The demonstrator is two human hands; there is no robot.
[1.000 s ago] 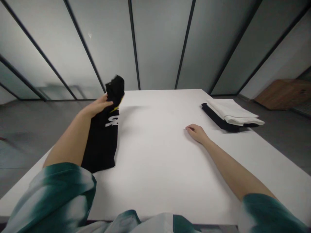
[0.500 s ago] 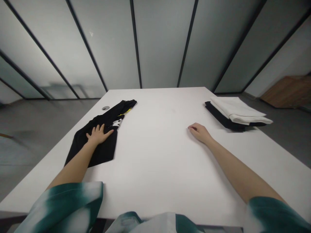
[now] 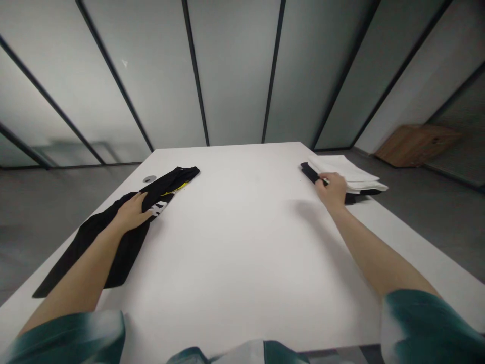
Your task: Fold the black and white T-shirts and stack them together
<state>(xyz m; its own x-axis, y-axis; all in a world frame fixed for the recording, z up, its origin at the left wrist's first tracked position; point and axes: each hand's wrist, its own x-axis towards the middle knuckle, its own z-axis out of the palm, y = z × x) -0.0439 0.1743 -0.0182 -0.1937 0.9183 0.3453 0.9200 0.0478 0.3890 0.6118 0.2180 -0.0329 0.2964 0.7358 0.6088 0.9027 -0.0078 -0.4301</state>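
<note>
The black garment [image 3: 131, 246] lies as a long, narrow, slightly rumpled strip slanting along the left side of the desk [image 3: 238, 253], with white print [image 3: 157, 208] and yellow trim [image 3: 176, 188] at its inner edge. The left hand [image 3: 132, 212] rests on it, fingers extended, thumb apart. Compared with half a second earlier, the garment is longer and narrower, and the right hand [image 3: 332, 189] has moved to the folded white cloth [image 3: 350, 169]; whether its curled fingers pinch anything cannot be told.

A white table [image 3: 227, 242] bears a black garment [image 3: 131, 245] at left and a folded cloth stack [image 3: 350, 169] at right
</note>
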